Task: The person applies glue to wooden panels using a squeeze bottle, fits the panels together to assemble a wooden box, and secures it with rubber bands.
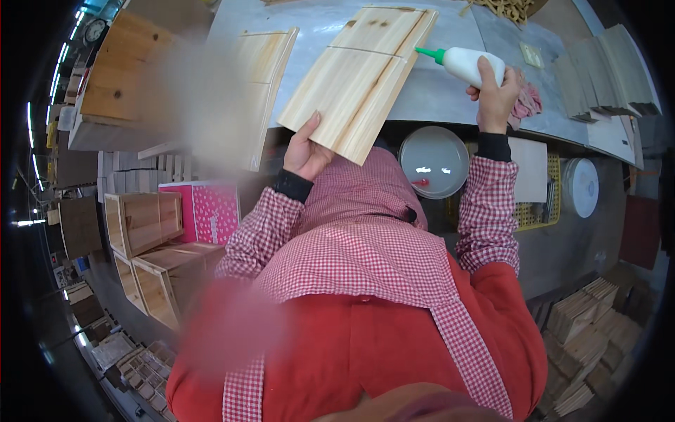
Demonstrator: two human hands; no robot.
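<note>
My left hand (pixel 306 150) grips the near corner of a light wooden panel (pixel 358 77) made of joined boards, tilted up over the grey workbench (pixel 436 91). My right hand (pixel 495 95) holds a white glue bottle (pixel 470 65) with a green nozzle. The nozzle tip touches the panel's right edge. Both forearms wear red checked sleeves with dark cuffs.
A second wooden panel (pixel 264 70) lies to the left on the bench. Stacked boards (pixel 605 70) sit at the right. Under the bench are a round white lid (pixel 434 160), a yellow crate (pixel 538 211) and a white bucket (pixel 582 186). Open wooden boxes (pixel 151 246) and a pink box (pixel 207 211) stand at left; wood stacks (pixel 587 337) at lower right.
</note>
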